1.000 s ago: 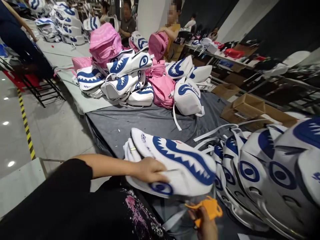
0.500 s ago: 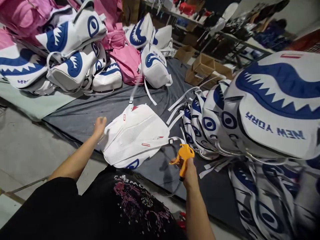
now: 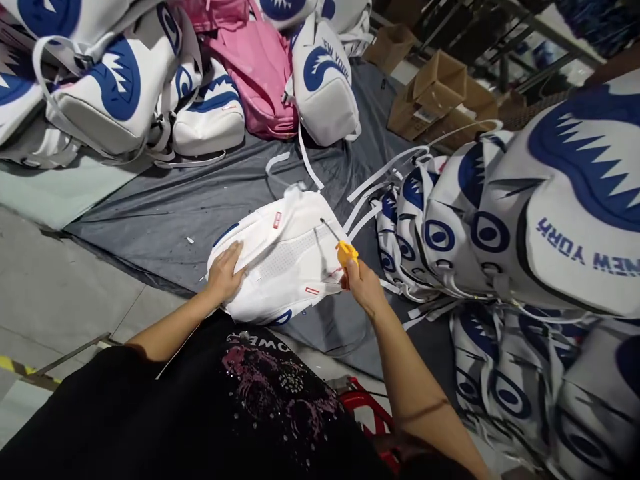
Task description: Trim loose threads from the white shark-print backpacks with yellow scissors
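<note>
A white backpack (image 3: 295, 267) lies with its straps and mesh back panel facing up on the grey cloth in front of me. My left hand (image 3: 226, 272) grips its left side, fingers bent on the white fabric by a shoulder strap. In my right hand (image 3: 361, 283) is an orange air blow gun (image 3: 347, 253), held over the backpack's right end. Its thin nozzle points up and left, above the back panel. Part of the gun's handle is hidden by my fingers.
White backpacks with blue shark mouths (image 3: 445, 233) stand in a row on the right. More white backpacks (image 3: 115, 93) and a pink backpack (image 3: 257, 80) are piled at the back left. Cardboard boxes (image 3: 440, 83) sit behind. A red stool (image 3: 367, 407) stands below the table edge.
My left hand has come down onto the backpack's left side. The blow gun has moved up and left in my right hand, over the backpack. The raised strap has dropped, and the view has shifted.
</note>
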`<state>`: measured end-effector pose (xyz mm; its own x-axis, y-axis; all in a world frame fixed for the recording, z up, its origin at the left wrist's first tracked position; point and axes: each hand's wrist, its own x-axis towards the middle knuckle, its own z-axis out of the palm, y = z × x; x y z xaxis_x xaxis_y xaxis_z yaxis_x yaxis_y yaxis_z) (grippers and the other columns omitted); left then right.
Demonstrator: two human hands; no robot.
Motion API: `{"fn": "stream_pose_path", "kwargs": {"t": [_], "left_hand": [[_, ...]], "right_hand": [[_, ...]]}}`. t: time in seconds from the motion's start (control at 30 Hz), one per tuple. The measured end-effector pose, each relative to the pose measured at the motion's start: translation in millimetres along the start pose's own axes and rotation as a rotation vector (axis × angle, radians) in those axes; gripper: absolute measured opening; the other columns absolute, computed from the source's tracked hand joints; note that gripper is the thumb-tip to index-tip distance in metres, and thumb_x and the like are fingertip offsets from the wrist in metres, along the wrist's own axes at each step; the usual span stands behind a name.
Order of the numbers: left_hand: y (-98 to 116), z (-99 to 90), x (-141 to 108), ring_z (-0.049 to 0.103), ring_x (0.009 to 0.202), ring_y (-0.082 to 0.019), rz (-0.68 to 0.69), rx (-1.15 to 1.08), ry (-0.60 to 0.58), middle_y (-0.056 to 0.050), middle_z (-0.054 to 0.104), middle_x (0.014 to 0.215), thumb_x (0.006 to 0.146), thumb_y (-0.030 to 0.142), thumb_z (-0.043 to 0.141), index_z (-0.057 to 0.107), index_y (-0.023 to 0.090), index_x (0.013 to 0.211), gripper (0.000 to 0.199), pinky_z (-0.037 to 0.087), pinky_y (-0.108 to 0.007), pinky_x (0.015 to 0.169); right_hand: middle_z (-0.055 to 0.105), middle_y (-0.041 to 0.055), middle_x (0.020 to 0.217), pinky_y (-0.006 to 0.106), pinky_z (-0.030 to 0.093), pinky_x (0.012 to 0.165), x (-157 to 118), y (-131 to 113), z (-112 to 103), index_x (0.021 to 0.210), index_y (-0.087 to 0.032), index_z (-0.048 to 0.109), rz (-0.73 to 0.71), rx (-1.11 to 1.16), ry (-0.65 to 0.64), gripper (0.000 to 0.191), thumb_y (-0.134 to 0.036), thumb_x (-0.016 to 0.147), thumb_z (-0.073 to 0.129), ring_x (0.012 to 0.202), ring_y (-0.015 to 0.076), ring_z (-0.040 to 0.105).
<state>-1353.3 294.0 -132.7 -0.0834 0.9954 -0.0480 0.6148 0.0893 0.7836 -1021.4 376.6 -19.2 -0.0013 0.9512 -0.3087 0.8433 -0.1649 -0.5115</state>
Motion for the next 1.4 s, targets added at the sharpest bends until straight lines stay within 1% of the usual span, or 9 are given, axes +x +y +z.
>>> {"fn": "stream_pose_path", "kwargs": {"t": [0.13, 0.23, 0.67, 0.8, 0.9, 1.03, 1.13, 1.23, 1.4], "left_hand": [[-6, 0.5, 34, 0.073, 0.097, -0.027, -0.407, -0.489, -0.303, -0.018, 0.075, 0.114, 0.095, 0.069, 0.036, 0.068, 0.011, 0.118, 0.07, 0.055, -0.038, 0.089], [-16, 5.3, 55, 0.072, 0.068, -0.02, -0.756, -0.752, -0.482, -0.019, 0.077, 0.096, 0.097, 0.072, 0.025, 0.069, 0.01, 0.105, 0.076, 0.054, -0.028, 0.062], [-13, 22.5, 78, 0.062, 0.052, -0.016, -0.932, -0.81, -0.515, -0.015, 0.074, 0.076, 0.098, 0.07, 0.023, 0.07, 0.009, 0.095, 0.076, 0.045, -0.026, 0.049], [8, 36.1, 95, 0.065, 0.061, -0.02, -0.804, -0.633, -0.457, -0.019, 0.074, 0.082, 0.101, 0.065, 0.02, 0.069, 0.007, 0.102, 0.076, 0.048, -0.029, 0.052], [34, 42.4, 96, 0.069, 0.104, -0.031, -0.59, -0.366, -0.275, -0.023, 0.07, 0.117, 0.102, 0.058, 0.03, 0.062, 0.008, 0.128, 0.064, 0.056, -0.042, 0.086], [72, 57.7, 57, 0.017, 0.154, -0.04, -0.072, 0.109, -0.014, -0.021, 0.02, 0.167, 0.093, 0.044, 0.061, 0.027, 0.014, 0.16, 0.08, 0.016, -0.059, 0.124], [90, 84.9, 14, 0.004, 0.156, -0.043, 0.258, 0.335, -0.245, -0.018, 0.004, 0.171, 0.088, 0.045, 0.069, 0.024, 0.017, 0.161, 0.091, 0.01, -0.063, 0.123], [93, 113.0, -11, 0.023, 0.15, -0.045, 0.271, 0.529, -0.47, -0.025, 0.018, 0.167, 0.087, 0.039, 0.07, 0.025, 0.013, 0.16, 0.091, 0.028, -0.06, 0.116], [87, 125.0, -8, 0.042, 0.138, -0.04, 0.248, 0.518, -0.41, -0.027, 0.039, 0.157, 0.093, 0.023, 0.054, 0.039, 0.008, 0.154, 0.064, 0.039, -0.055, 0.109]], "right_hand": [[0.064, 0.0035, 0.063, 0.026, 0.042, 0.063, 13, -29, 6, 0.094, -0.016, 0.064, 0.004, -0.194, -0.295, 0.049, -0.057, 0.1, 0.038, 0.063, 0.0178, 0.062], [0.068, 0.009, 0.076, 0.027, 0.042, 0.066, 12, -41, 5, 0.1, -0.014, 0.067, 0.043, -0.345, -0.216, 0.046, -0.051, 0.101, 0.038, 0.074, 0.0209, 0.064], [0.069, 0.0113, 0.083, 0.028, 0.041, 0.066, 8, -59, 5, 0.105, -0.013, 0.067, -0.012, -0.407, -0.235, 0.052, -0.052, 0.103, 0.033, 0.076, 0.0215, 0.063], [0.072, 0.0136, 0.094, 0.028, 0.042, 0.07, 7, -71, -3, 0.109, -0.013, 0.069, -0.064, -0.506, -0.349, 0.051, -0.051, 0.104, 0.037, 0.085, 0.0235, 0.065], [0.072, 0.0178, 0.101, 0.029, 0.042, 0.073, 3, -59, -27, 0.116, -0.009, 0.067, -0.004, -0.579, -0.255, 0.051, -0.047, 0.106, 0.035, 0.09, 0.0247, 0.067], [0.07, 0.022, 0.108, 0.031, 0.043, 0.082, 1, -24, -71, 0.122, -0.003, 0.065, 0.117, -0.586, -0.223, 0.059, -0.047, 0.107, 0.03, 0.099, 0.0258, 0.068], [0.067, 0.0276, 0.118, 0.034, 0.042, 0.087, 6, 5, -95, 0.129, 0.002, 0.061, 0.232, -0.649, -0.052, 0.063, -0.043, 0.107, 0.022, 0.113, 0.031, 0.065], [0.067, 0.0267, 0.121, 0.035, 0.044, 0.085, 3, 27, -101, 0.127, -0.003, 0.063, 0.219, -0.673, -0.066, 0.058, -0.044, 0.107, 0.027, 0.115, 0.0333, 0.065], [0.073, 0.0176, 0.101, 0.029, 0.043, 0.069, -44, 52, -97, 0.112, -0.012, 0.068, 0.173, -0.554, -0.295, 0.053, -0.05, 0.104, 0.032, 0.09, 0.0261, 0.069]]}}
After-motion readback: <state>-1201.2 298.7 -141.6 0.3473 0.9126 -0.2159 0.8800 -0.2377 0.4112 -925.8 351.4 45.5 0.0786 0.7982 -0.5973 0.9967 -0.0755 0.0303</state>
